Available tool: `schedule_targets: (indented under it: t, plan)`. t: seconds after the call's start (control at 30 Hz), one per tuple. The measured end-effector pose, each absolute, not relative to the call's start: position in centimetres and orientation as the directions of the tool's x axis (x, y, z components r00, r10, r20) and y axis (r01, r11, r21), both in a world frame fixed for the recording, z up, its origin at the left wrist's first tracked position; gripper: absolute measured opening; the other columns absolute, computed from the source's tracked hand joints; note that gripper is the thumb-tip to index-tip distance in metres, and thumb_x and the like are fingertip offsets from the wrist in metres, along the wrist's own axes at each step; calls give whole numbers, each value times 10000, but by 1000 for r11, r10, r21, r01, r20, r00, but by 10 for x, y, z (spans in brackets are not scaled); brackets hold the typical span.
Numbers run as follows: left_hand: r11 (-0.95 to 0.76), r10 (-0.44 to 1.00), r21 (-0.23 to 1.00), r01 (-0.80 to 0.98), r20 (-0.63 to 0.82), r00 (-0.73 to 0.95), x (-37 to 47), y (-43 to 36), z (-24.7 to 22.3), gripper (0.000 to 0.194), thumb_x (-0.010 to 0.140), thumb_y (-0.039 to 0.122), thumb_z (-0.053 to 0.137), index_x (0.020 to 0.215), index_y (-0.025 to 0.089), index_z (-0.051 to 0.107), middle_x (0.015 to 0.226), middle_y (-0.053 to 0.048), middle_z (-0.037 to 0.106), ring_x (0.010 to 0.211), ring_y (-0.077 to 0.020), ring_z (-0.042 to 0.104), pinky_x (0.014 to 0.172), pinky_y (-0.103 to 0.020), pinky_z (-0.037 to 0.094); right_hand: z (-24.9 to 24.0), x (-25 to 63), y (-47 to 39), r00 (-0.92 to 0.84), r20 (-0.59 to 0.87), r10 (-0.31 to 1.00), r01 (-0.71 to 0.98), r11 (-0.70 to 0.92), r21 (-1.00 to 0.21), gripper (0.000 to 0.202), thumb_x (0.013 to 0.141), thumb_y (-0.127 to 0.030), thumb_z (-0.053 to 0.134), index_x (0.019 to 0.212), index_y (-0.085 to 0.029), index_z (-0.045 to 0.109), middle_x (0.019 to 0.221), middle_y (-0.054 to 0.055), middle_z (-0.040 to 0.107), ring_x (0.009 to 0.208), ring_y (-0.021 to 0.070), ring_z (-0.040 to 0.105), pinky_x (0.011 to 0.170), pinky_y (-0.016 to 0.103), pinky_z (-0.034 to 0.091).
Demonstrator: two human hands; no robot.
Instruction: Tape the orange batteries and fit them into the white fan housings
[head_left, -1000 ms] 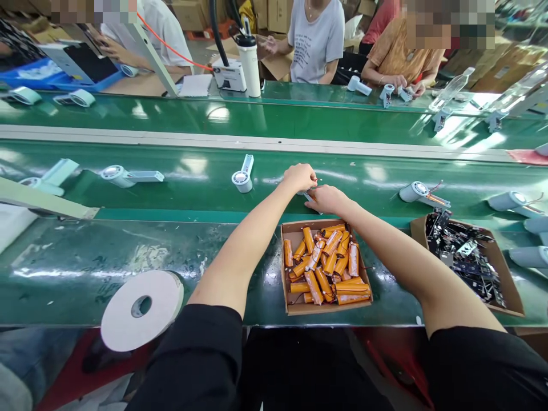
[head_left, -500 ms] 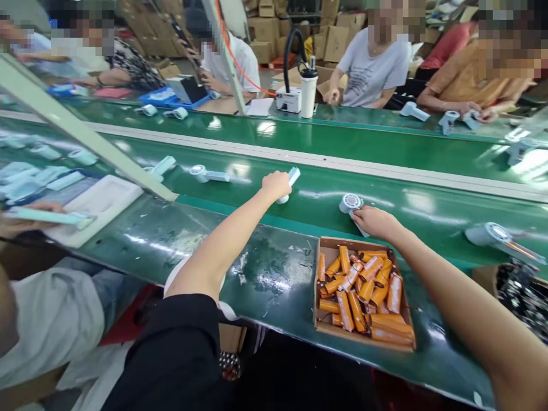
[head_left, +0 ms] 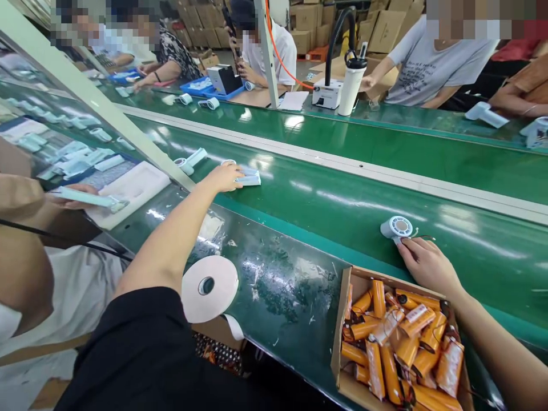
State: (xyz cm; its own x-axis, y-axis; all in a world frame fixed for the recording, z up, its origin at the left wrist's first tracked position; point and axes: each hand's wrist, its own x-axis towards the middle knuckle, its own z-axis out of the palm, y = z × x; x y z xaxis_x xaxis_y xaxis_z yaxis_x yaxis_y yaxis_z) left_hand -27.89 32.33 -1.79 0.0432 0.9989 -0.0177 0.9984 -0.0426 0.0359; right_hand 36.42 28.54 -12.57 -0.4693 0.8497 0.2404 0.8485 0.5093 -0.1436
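Across the middle stretches a glossy green belt (head_left: pixel 308 211); toward half past four, a brown cardboard box (head_left: pixel 363 277). Toward ten, the left hand (head_left: pixel 225 177) grasps a pale-blue long-handled plastic casing (head_left: pixel 249 181); toward four, the right hand (head_left: pixel 428 265) pinches a pale-blue round-headed plastic casing (head_left: pixel 396 226). Orange cylinders (head_left: pixel 378 298) fill the box.

own hands (head_left: pixel 428 265): 2 | fans (head_left: pixel 397 227) in them: 2 | battery box (head_left: pixel 363 277): 1

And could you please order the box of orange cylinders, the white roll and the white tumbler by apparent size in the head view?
Box of orange cylinders
White roll
White tumbler
The tumbler stands farther off, so its true size is unsure.
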Motion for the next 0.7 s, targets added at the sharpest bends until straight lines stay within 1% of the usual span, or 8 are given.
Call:
schedule_targets:
  t: [0.1, 0.17, 0.27, 0.4, 0.47, 0.53, 0.6, 0.7]
  plan:
    - [-1, 1000, -1, 1000, -21, 0, -269, 330, -14, 410, 885, 569, 615, 1053, 237, 787, 1285, -69, 729, 1435, -352, 442, 1225, -624, 282, -120, 365, 285, -455, 216, 864, 856, 491, -162, 457, 1097, -439, 368, 1134, -210, 761, 1172, 135, 768, 1099, 310, 707, 1040, 447, 541]
    - [-22, 999, -11, 1000, -31, 22, -248, 322, -7, 391, 851, 532, 624, 1057, 251, 802, 1294, -96, 730, 1423, -405, 447, 1197, -664, 287, -116, 364, 284, -441, 190, 877, 864, 472, -175, 443, 1098, -419, 374, 1139, -209, 761, 1176, 131, 765, 1105, 301, 700, 1048, 437, 531]
    - [-217, 973, -16, 976, -85, 215, -194, 285, 4, 362, 823, 445, 658, 1098, 270, 813, 1311, -103, 735, 1405, -424, 436, 1207, -641, 292, -111, 362, 281, -424, 159, 892, 876, 448, -179, 448, 1102, -394, 356, 1191, -197, 748, 1162, 141, 749, 1116, 298, 678, 1074, 438, 503]
    - [-509, 855, -21, 860, -130, 503, -104, 203, -2, 310, 821, 383, 750, 1124, 355, 811, 1300, -73, 739, 1382, -397, 481, 1289, -637, 163, -108, 361, 276, -365, 141, 920, 909, 385, -161, 458, 1103, -387, 350, 1248, -183, 735, 1181, 157, 729, 1142, 304, 644, 1097, 421, 471]
    - [-586, 804, -15, 810, -134, 579, -64, 166, -13, 289, 851, 358, 751, 1133, 386, 807, 1276, -84, 741, 1361, -394, 513, 1298, -655, 160, -106, 362, 275, -358, 138, 923, 915, 377, -144, 457, 1102, -379, 354, 1241, -172, 737, 1173, 165, 724, 1141, 308, 639, 1096, 420, 463]
    - [-599, 795, 4, 801, -113, 596, -35, 141, -23, 304, 884, 308, 716, 1167, 379, 801, 1260, -100, 743, 1365, -385, 530, 1302, -646, 213, -104, 364, 275, -374, 131, 918, 911, 390, -133, 442, 1104, -369, 358, 1226, -178, 737, 1150, 157, 726, 1134, 294, 643, 1093, 409, 460]
    - [-574, 813, 45, 818, -88, 575, -25, 123, -30, 375, 898, 301, 697, 1262, 359, 772, 1352, -100, 715, 1426, -378, 505, 1309, -620, 262, -99, 367, 276, -393, 117, 912, 905, 407, -128, 425, 1111, -355, 354, 1201, -194, 737, 1132, 136, 734, 1130, 270, 648, 1090, 390, 461]
    - [-436, 897, 133, 890, -15, 442, -55, 97, -33, 498, 932, 474, 666, 1417, 365, 688, 1551, -32, 602, 1516, -352, 444, 1315, -541, 324, -94, 370, 277, -392, 105, 914, 906, 403, -132, 427, 1124, -326, 334, 1164, -195, 738, 1147, 120, 744, 1148, 241, 648, 1096, 367, 459]
